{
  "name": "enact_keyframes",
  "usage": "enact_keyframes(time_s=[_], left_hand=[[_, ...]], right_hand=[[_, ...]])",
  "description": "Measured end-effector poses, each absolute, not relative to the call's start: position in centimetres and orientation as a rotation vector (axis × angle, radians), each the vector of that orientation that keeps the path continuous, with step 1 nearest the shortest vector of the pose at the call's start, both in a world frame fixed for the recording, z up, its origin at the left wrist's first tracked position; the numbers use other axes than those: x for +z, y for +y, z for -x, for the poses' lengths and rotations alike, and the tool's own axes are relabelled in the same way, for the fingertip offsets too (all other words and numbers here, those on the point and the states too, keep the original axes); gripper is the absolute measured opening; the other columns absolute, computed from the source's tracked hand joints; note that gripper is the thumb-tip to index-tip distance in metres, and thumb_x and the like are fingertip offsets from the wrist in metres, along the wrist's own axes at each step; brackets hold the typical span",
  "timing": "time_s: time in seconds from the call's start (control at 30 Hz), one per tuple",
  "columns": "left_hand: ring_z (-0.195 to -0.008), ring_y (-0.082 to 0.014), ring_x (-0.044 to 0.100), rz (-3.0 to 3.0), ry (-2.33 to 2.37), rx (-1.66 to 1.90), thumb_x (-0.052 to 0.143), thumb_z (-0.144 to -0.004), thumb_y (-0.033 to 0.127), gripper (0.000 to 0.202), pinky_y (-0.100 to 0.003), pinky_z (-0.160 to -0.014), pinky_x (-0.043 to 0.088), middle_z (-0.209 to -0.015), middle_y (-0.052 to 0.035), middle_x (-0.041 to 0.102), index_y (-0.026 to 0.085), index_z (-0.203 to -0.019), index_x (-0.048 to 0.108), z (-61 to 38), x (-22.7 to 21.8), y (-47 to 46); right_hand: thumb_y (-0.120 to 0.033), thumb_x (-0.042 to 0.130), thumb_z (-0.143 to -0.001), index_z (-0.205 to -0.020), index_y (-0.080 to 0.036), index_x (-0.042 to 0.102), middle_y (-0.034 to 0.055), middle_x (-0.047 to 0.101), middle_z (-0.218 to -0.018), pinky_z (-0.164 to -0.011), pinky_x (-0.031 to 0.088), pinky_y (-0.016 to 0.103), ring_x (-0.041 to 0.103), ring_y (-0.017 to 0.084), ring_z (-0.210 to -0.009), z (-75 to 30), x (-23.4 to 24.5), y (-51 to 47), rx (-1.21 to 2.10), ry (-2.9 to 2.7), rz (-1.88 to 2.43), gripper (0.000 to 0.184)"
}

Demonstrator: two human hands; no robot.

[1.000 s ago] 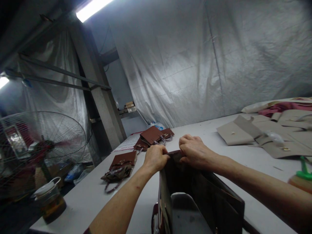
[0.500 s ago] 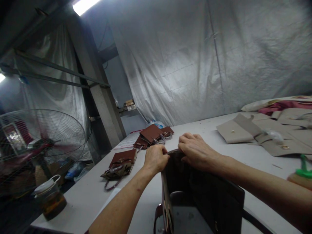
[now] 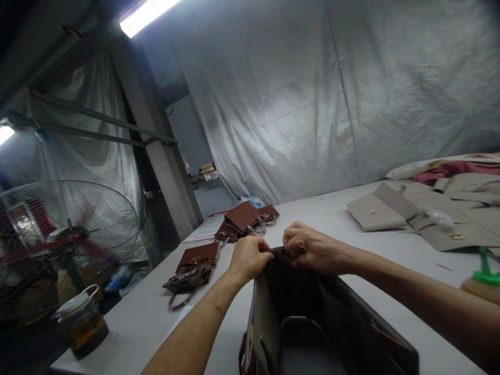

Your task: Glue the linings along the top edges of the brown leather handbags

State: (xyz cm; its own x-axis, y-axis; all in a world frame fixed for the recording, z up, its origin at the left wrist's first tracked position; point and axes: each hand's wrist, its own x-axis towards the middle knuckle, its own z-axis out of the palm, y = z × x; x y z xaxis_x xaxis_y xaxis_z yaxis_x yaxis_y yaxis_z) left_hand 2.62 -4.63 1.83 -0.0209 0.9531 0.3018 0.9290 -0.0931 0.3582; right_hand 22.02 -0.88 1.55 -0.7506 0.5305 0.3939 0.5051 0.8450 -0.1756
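Observation:
A dark-lined handbag [image 3: 339,317] stands upright on the table in front of me, its mouth wide and its inside facing me. My left hand [image 3: 250,255] pinches the far rim at its left corner, thumb along the edge. Close beside it, my right hand [image 3: 312,249] grips the same rim with bent fingers, the thumb on the inner side; a ring shows on one finger. Inside the bag a curved dark panel or flap can be seen. The bag's outer face is mostly hidden, with a little reddish brown at its lower left.
Several brown handbags [image 3: 242,216] lie farther back on the white table [image 3: 312,208], one nearer bag [image 3: 197,265] left of my hands. Beige leather pieces [image 3: 383,211] spread at the right, beside a green-capped bottle [image 3: 486,276]. A lidded jar [image 3: 84,323] and a fan [image 3: 70,234] are at left.
The bag has spread wider at its mouth, its right side swinging outward to the right. My right hand has turned slightly and sits a little lower; both hands still grip the far rim.

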Motion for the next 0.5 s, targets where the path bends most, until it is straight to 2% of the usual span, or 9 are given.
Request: enact_keyframes(time_s=[0.07,0.13,0.2,0.3,0.4,0.5], left_hand=[[-0.076,-0.0177,0.066,-2.200,2.050,0.744,0.073,-0.070,0.024,0.009,-0.025,-0.067,0.044,-0.077,-0.0015,0.076,0.022,-0.077,0.077,-2.8,1.8,-4.7],[-0.076,-0.0177,0.066,-2.213,2.067,0.744,0.073,-0.070,0.024,0.009,-0.026,-0.069,0.045,-0.077,-0.0017,0.076,0.022,-0.077,0.077,-3.1,1.8,-4.7],[-0.075,-0.0178,0.066,-2.183,2.095,0.747,0.073,-0.069,0.025,0.009,-0.026,-0.070,0.045,-0.076,-0.0020,0.075,0.022,-0.077,0.077,-3.4,1.8,-4.7],[-0.074,-0.0176,0.065,-2.121,2.063,0.785,0.073,-0.067,0.024,0.010,-0.025,-0.067,0.046,-0.075,-0.0019,0.074,0.020,-0.076,0.076,-3.3,1.4,-4.5],[-0.071,-0.0165,0.064,-2.036,1.960,0.830,0.073,-0.063,0.020,0.014,-0.023,-0.061,0.044,-0.074,-0.0009,0.073,0.019,-0.077,0.076,-2.8,0.7,-4.3],[-0.068,-0.0157,0.063,-1.945,1.907,0.824,0.071,-0.060,0.014,0.020,-0.022,-0.056,0.042,-0.072,-0.0004,0.071,0.018,-0.079,0.075,-2.5,0.1,-4.2]], right_hand=[[-0.008,0.073,-0.066,-0.058,-0.018,0.058,-0.0010,0.066,-0.084,-0.085,0.039,0.027,0.055,0.019,-0.097,-22.2,1.7,-1.2,0.233,-2.594,0.707,0.020],[-0.012,0.070,-0.070,-0.064,-0.018,0.062,0.0021,0.066,-0.082,-0.081,0.040,0.030,0.056,0.022,-0.096,-22.2,1.7,-1.3,0.271,-2.580,0.849,0.012],[-0.023,0.068,-0.076,-0.073,-0.019,0.066,0.0063,0.067,-0.085,-0.077,0.038,0.033,0.056,0.027,-0.098,-21.9,1.8,-1.4,0.186,-2.554,1.012,0.005],[-0.034,0.066,-0.078,-0.085,-0.019,0.069,0.0099,0.070,-0.091,-0.079,0.034,0.038,0.055,0.031,-0.103,-21.1,1.9,-1.5,-0.044,-2.542,1.074,0.016],[-0.019,0.062,-0.076,-0.087,-0.016,0.070,0.0130,0.071,-0.088,-0.084,0.030,0.042,0.058,0.031,-0.100,-20.5,1.9,-1.6,-0.183,-2.526,1.107,0.014],[-0.007,0.057,-0.071,-0.083,-0.014,0.070,0.0152,0.071,-0.085,-0.087,0.028,0.044,0.059,0.031,-0.099,-20.2,1.7,-1.8,-0.200,-2.516,1.129,0.019]])
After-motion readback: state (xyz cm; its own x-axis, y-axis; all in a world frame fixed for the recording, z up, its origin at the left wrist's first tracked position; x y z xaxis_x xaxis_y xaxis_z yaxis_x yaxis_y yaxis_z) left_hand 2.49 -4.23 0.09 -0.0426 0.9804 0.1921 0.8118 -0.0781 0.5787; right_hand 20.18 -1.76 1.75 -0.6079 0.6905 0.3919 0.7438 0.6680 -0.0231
